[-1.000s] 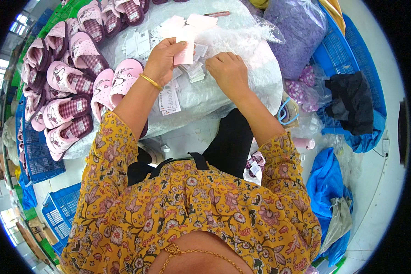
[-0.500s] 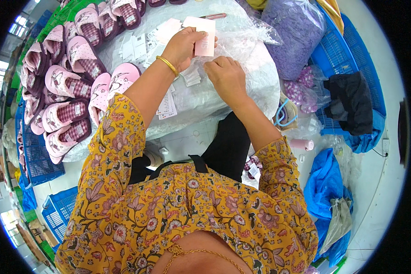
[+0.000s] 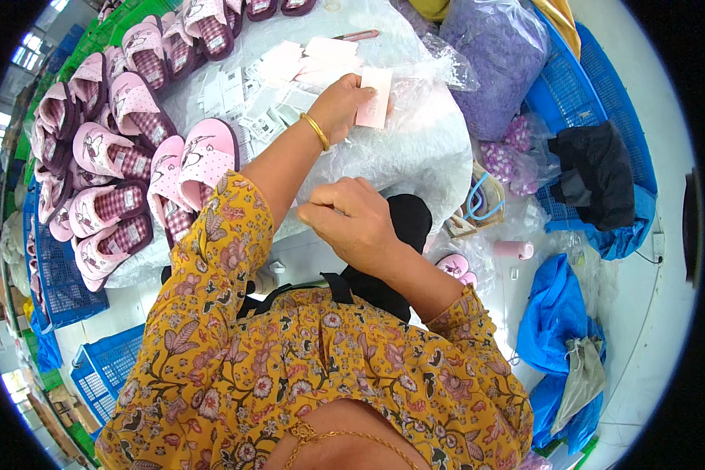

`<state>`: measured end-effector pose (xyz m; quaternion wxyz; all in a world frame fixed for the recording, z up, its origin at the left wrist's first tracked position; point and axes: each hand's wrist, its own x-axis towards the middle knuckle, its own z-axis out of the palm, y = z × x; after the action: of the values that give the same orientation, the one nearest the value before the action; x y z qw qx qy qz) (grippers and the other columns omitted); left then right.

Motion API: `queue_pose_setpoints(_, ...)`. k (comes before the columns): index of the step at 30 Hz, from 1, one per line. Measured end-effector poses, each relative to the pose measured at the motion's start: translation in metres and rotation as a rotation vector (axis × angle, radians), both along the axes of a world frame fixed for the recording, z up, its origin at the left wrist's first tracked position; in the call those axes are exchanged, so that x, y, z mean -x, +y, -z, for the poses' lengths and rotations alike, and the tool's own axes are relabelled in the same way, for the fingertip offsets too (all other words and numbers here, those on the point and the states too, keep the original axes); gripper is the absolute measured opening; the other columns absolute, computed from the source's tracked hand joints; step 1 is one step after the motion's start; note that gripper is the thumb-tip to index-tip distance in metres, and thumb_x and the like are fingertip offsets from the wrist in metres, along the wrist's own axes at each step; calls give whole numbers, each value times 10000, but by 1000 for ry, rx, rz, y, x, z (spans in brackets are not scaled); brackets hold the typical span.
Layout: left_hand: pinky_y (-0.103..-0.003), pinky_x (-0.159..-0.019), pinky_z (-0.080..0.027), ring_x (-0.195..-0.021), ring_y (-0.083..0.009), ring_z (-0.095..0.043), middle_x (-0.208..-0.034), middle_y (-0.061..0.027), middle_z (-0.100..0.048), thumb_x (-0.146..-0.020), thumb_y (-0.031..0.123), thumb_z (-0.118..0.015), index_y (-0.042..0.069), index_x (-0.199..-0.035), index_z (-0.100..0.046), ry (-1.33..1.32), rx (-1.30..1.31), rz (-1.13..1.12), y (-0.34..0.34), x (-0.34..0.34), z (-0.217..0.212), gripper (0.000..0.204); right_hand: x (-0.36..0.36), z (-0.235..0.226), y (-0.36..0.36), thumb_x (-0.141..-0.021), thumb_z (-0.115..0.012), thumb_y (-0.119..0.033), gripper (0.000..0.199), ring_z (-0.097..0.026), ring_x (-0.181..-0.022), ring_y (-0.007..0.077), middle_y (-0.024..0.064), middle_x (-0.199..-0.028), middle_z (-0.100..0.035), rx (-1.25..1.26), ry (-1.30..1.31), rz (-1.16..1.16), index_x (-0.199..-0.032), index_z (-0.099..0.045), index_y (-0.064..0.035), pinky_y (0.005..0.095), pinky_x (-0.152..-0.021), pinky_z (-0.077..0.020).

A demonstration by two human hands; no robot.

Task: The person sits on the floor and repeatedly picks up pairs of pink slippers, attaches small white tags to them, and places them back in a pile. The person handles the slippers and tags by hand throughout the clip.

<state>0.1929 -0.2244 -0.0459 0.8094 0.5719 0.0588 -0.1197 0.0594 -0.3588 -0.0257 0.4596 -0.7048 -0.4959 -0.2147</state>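
My left hand [image 3: 343, 108], with a gold bangle on its wrist, pinches a pale pink card [image 3: 374, 100] upright over the far part of the plastic-covered table [image 3: 435, 149]. Nearer to me, my right hand [image 3: 352, 219] is closed at the table's near edge. Whatever lies in its fingers, if anything, is hidden. Beyond my left hand lie more pink cards [image 3: 325, 51] and a scatter of white printed tags [image 3: 270, 117]. A pair of pink dotted slippers [image 3: 209, 153] with checked insoles rests on the table left of my forearm.
Many pink slippers [image 3: 102, 153] crowd the left side by a blue crate [image 3: 63, 290]. A slim pinkish tool [image 3: 360, 35] lies at the back. To the right are a bag of purple material [image 3: 493, 59], a black cloth [image 3: 595, 172], a pink roll [image 3: 513, 250] and blue sheeting [image 3: 552, 313].
The card in my left hand has shifted right and toward me. My right hand has drawn back toward my body and to the left, away from the card.
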Motion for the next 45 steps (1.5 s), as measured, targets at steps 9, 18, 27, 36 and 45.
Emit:
queue_pose_setpoints(9, -366, -849, -563, -977, -262, -680, -1095, -186, -652, -976, 86, -507, -27, -1190, -463, -7, -96, -29, -5, -3, 5, 247, 4, 15, 16, -746, -673, -106, 170, -606, -730, 225, 26, -800, -596, -54, 118, -140, -912, -650, -130, 358, -624, -474)
queue_pose_setpoints(18, -350, -886, -548, -997, -212, -666, -1103, -112, -650, -982, 99, -534, 20, -1111, -530, -77, 89, -9, 2, 19, -10, 152, 8, 6, -26, -857, -698, -71, 148, -594, -749, 113, 18, -848, -639, -101, 861, -28, -1004, -682, -79, 247, -658, -481)
queue_pose_setpoints(27, -320, -904, -539, -983, -149, -647, -1040, -47, -656, -949, 79, -606, 60, -1028, -584, -119, 379, -100, 4, 95, -42, 84, -7, 4, -32, -860, -730, -77, 419, -483, -674, 56, 1, -817, -609, -701, 1331, 38, -1226, -543, 4, 206, -619, -392)
queue_pose_setpoints(36, -321, -939, -527, -1030, -160, -628, -1064, -46, -642, -963, 87, -596, 82, -993, -566, -148, 467, -91, 3, 113, -30, 42, -2, 7, -24, -852, -716, -55, 260, -450, -670, 33, -41, -819, -580, -681, 1322, 38, -1097, -645, -6, 189, -598, -359)
queue_pose_setpoints(45, -339, -967, -511, -1044, -162, -621, -1075, -47, -642, -961, 85, -600, 77, -1034, -573, -165, 496, -118, 0, 122, -31, 77, 2, 6, -19, -840, -715, -31, 211, -449, -630, 35, -37, -784, -600, -743, 1336, 84, -1046, -674, -3, 188, -576, -354)
